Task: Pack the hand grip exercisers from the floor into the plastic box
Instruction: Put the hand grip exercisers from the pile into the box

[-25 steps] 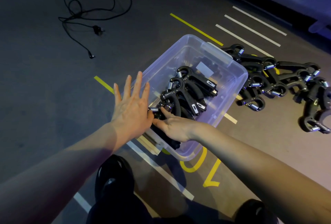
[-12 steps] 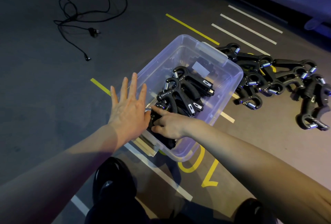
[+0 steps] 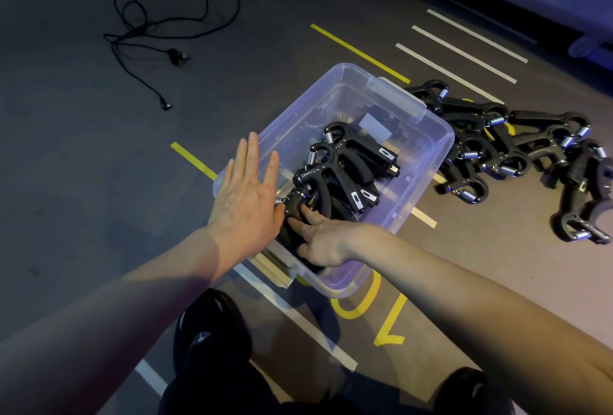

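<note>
A clear plastic box (image 3: 428, 162) stands on the floor in front of me. Several black hand grip exercisers (image 3: 351, 162) with steel springs lie stacked inside it. My right hand (image 3: 320, 242) is inside the near end of the box, its fingers closed around one exerciser (image 3: 295, 207) at the near corner. Flat and open, my left hand (image 3: 247, 199) presses against the box's near-left rim, fingers spread, touching that exerciser's spring end. A pile of several more exercisers (image 3: 517, 152) lies on the floor just right of the box.
A tangled black cable (image 3: 159, 33) lies on the dark floor at the far left. Yellow and white painted lines (image 3: 461, 53) run under and beyond the box. My knees in dark clothing (image 3: 212, 341) are at the bottom edge. A wall base runs along the top right.
My right hand has pushed a little deeper into the near corner of the box, fingers curling onto the exerciser. My left hand stays flat on the rim.
</note>
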A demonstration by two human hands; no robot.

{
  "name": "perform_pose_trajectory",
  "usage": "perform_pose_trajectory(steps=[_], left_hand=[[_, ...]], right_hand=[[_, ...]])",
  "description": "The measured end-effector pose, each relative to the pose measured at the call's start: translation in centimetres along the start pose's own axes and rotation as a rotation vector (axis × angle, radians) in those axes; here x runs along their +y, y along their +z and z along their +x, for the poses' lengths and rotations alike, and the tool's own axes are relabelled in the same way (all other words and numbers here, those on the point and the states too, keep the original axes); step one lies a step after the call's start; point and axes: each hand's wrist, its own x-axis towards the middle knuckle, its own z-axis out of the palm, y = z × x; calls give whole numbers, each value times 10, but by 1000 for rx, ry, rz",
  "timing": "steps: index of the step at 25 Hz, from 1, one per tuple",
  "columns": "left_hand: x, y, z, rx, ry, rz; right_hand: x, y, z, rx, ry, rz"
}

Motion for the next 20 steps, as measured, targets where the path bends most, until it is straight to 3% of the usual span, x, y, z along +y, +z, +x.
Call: perform_pose_trajectory(steps=[4,6,8,13,16,18,20], left_hand=[[0,-1,0,-11,-9,1],[5,-1,0,-3,-35,5],[14,-3,1,47,-36,-31],[58,-20,16,218,89,-203],[92,-25,23,206,175,-212],[111,-20,26,157,232,-191],[126,-13,29,103,272,-145]], right_hand=[[2,-4,6,-38,22,-62],[3,-4,5,26,-1,-82],[7,-6,-4,235,-49,-45],[47,-18,-37,1022,-102,187],[97,-16,-51,1385,-113,304],[134,-7,-52,1472,-4,375],[169,4,-48,1382,190,433]])
